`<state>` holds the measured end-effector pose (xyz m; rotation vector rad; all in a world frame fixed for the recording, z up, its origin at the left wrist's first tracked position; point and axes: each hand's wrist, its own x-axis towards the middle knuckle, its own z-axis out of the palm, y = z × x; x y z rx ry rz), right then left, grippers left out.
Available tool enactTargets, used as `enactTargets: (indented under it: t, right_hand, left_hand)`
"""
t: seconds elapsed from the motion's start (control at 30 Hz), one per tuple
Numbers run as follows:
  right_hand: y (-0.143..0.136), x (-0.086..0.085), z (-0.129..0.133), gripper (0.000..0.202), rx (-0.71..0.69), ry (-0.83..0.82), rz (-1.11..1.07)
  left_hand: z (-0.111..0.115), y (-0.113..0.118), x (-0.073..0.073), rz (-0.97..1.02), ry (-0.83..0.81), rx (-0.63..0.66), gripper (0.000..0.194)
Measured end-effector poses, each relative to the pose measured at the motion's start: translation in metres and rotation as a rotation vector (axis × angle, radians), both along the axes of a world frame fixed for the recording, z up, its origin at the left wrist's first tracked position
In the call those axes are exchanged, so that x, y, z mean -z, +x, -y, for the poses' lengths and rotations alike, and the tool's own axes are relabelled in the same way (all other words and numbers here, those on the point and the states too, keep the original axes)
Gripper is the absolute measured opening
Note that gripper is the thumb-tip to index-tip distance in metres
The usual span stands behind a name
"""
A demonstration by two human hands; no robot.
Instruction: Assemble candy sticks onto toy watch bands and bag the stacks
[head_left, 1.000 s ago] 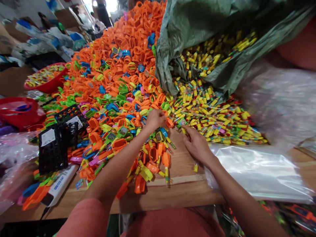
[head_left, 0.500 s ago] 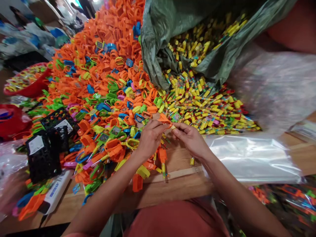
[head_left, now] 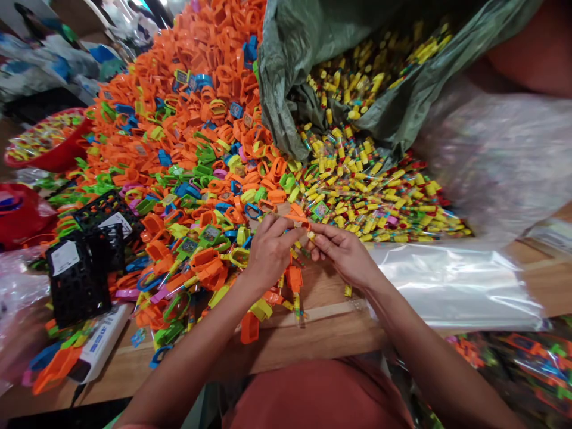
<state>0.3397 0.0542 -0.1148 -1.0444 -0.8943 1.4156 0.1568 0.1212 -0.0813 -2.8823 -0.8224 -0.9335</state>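
Note:
My left hand [head_left: 271, 249] is closed on an orange plastic toy watch [head_left: 297, 214], its band sticking out past the fingertips. Close beside it, my right hand [head_left: 343, 251] pinches a small yellow-capped tube [head_left: 311, 236] between thumb and forefinger. The tube's end is at the watch's band; my fingers hide whether the two are joined. Under and left of my left hand lie loose toy watches in orange, green, blue and yellow. A heap of yellow-capped clear tubes [head_left: 370, 205] lies beyond my right hand.
A large pile of toy watches [head_left: 192, 125] rises at the back left. Tubes spill from a grey-green sack [head_left: 286, 77]. Clear plastic bags [head_left: 456, 286] lie flat at right. Black trays [head_left: 78, 283], a white power strip [head_left: 102, 342] and a red basin [head_left: 53, 158] are at left.
My hands have shifted slightly, and the yellow-capped end of the tube shows more clearly between them. The camera view has moved a little; the piles look the same.

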Motion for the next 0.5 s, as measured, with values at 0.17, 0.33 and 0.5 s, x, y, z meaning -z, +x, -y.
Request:
enactTargets:
  t: [0.17, 0.33, 0.5]
  right_hand:
    - [0.002, -0.004, 0.0, 0.056, -0.028, -0.015, -0.002]
    - [0.004, -0.002, 0.0, 0.05, -0.061, 0.006, -0.014]
    - [-0.006, 0.008, 0.006, 0.045, -0.015, -0.039, 0.057]
  left_hand:
    - [0.003, -0.001, -0.006, -0.023, 0.071, 0.046, 0.031]
    - [0.005, -0.002, -0.012, -0.102, 0.126, 0.08, 0.033]
    - [0.012, -0.006, -0.009, -0.188, 0.08, 0.111, 0.031]
